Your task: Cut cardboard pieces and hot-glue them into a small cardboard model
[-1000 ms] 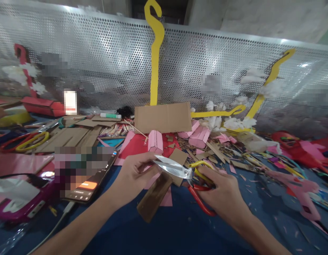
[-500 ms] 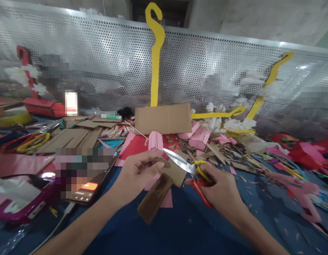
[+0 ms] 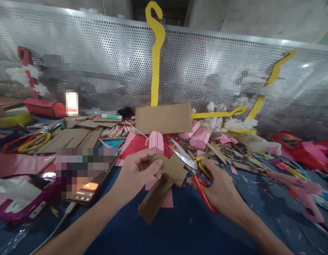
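Between the thumb and fingers of my left hand (image 3: 141,170) is a small brown cardboard piece (image 3: 161,160), partly hidden by the fingers. My right hand (image 3: 222,189) grips scissors (image 3: 189,162) with one yellow and one red handle. Their blades are parted and point up-left, apart from the small piece. Below my left hand lies a folded cardboard strip (image 3: 154,202), with a flat cardboard scrap (image 3: 177,170) behind it and pink paper (image 3: 168,200) beneath. A small pink paper box (image 3: 156,141) with dark edge lines stands just beyond my fingers.
A cardboard panel (image 3: 164,119) and a tall yellow hook shape (image 3: 155,78) stand before a perforated metal screen (image 3: 113,60). At left lie a phone (image 3: 92,187) with its cable and a purple device (image 3: 23,209). A pink glue gun (image 3: 302,191) rests at right, near scattered scraps.
The scissors have opened wider and moved slightly right, away from my left hand. The small cardboard piece has turned in my left fingers and shows more of its flat face.
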Available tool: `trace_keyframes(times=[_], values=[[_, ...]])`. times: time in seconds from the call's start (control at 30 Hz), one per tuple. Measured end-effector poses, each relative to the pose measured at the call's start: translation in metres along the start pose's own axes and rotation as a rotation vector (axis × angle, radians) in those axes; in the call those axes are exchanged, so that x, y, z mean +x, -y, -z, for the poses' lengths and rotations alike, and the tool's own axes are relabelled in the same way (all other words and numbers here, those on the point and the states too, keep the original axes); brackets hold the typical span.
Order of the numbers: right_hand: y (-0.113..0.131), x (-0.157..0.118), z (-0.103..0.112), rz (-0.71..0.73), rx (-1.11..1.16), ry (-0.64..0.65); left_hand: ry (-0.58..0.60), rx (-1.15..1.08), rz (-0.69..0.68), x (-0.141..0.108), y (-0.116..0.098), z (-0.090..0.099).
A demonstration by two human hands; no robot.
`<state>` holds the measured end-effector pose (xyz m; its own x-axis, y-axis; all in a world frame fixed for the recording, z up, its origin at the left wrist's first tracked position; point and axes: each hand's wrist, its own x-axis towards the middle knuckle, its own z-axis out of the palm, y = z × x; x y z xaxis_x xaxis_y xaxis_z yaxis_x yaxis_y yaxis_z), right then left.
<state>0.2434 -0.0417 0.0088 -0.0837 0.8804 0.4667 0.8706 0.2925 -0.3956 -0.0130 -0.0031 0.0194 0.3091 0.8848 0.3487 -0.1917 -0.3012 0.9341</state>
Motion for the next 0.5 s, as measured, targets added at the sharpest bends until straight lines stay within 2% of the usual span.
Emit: trace_keyframes(times=[0.13, 0.27, 0.5], values=[[0.0001, -0.0001, 0.0009, -0.018, 0.032, 0.056, -0.019, 0.02, 0.019, -0.001, 0.0009, 0.0], [0.0012, -0.003, -0.0002, 0.023, 0.045, 0.072, 0.018, 0.078, 0.02, -0.0028, 0.0038, 0.0015], [0.0031, -0.006, -0.0002, 0.149, 0.042, 0.029, 0.058, 0.138, -0.045, -0.0039, 0.0058, 0.0033]])
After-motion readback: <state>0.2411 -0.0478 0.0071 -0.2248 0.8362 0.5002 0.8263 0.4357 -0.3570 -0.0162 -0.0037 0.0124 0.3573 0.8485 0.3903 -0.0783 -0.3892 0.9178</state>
